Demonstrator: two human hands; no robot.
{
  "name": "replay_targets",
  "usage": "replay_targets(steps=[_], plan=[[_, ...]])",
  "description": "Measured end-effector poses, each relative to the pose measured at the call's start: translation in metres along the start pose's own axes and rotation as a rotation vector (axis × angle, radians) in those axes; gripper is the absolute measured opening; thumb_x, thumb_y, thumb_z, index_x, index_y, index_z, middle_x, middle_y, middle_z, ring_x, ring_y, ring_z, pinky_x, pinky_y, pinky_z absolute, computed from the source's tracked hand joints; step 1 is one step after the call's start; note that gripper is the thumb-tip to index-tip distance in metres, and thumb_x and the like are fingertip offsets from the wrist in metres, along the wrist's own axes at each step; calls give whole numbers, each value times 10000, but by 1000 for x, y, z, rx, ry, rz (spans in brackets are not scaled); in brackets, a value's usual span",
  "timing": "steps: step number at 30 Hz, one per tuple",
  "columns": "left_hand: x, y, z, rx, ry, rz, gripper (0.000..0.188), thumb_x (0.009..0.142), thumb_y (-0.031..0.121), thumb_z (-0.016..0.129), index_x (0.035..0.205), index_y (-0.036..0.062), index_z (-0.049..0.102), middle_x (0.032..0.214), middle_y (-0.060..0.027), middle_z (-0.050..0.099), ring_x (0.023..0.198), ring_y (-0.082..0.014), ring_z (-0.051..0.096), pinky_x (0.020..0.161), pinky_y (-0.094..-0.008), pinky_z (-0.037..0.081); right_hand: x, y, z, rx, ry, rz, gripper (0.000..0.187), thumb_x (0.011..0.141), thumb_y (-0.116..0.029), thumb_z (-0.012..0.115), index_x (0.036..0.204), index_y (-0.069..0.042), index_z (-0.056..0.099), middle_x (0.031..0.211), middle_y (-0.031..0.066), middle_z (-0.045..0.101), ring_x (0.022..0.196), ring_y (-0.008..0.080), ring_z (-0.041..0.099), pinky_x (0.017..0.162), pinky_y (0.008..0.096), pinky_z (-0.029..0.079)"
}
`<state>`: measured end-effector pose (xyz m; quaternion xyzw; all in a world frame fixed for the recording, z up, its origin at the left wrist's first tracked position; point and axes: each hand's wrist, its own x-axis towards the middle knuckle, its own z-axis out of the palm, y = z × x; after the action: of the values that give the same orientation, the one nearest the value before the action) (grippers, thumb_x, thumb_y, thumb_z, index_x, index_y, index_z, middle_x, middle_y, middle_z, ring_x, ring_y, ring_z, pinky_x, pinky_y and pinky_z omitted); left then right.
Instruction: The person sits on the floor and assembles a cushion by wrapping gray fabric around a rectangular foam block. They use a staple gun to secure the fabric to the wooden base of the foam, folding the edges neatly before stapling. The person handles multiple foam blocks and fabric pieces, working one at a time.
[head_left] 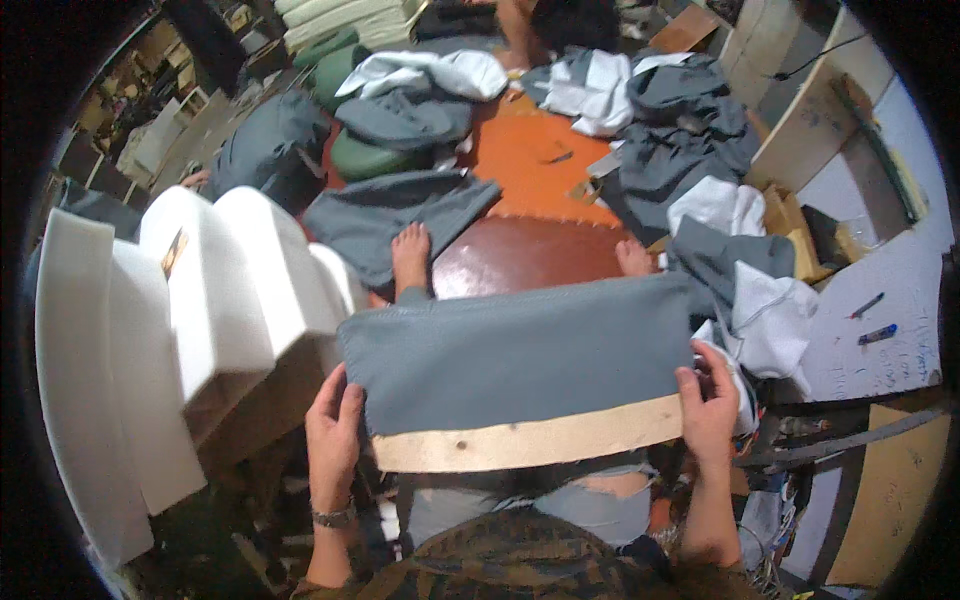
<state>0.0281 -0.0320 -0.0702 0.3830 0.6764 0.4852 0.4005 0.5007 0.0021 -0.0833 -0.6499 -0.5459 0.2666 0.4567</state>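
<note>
A wide panel dressed in a grey upholstery cover [530, 350] lies across my lap, its long side running left to right. Along its near edge a bare strip of pale wooden board [540, 434] sticks out from under the cover. My left hand [333, 430] grips the left end, thumb on top and fingers around the edge. At the right end, my right hand [712, 405] pinches the cover's edge in the same way. What lies under the panel is hidden.
White foam blocks [235, 290] on brown bases stand at my left. Grey and white fabric covers [690, 140] are heaped at right, beside a pale board with a pen [866, 305] and a blue marker [877, 335]. An orange-brown surface [510, 255] stretches ahead, with grey cloth [390, 215] beside my foot.
</note>
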Motion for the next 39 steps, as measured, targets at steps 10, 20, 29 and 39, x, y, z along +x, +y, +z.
replay_targets(steps=[10, 20, 29, 39], plan=[[9, 25, 12, -153, 91, -54, 456, 1143, 325, 616, 1292, -89, 736, 1139, -76, 772, 998, -120, 652, 936, -282, 519, -6, 15, 12, 124, 109, -13, 229, 1035, -19, 724, 1241, 56, 657, 1179, 54, 631, 1043, 128, 628, 906, 260, 533], [22, 34, 18, 182, 79, 194, 288, 1051, 214, 765, 1110, -66, 792, 932, -40, 791, 851, -84, 665, 781, -267, 543, -14, 8, -4, 57, -56, -116, 402, 974, 53, 562, 1372, 88, 597, 1333, 128, 572, 1225, 209, 616, 1010, 316, 533], [-3, 18, 20, 147, 167, 164, 258, 1068, 214, 743, 1081, -42, 767, 893, -5, 753, 826, -67, 624, 765, -252, 520, -29, 5, 2, -13, 47, -33, 470, 976, 51, 500, 1434, 91, 603, 1377, 153, 594, 1279, 248, 612, 1042, 350, 527], [-23, 20, 17, 292, 131, 177, 243, 1047, 214, 762, 1003, -25, 754, 864, -7, 744, 790, -68, 626, 734, -257, 520, -19, 0, 27, -51, 145, -102, 459, 987, 106, 508, 1433, 82, 615, 1317, 165, 624, 1220, 271, 642, 1066, 366, 509]])
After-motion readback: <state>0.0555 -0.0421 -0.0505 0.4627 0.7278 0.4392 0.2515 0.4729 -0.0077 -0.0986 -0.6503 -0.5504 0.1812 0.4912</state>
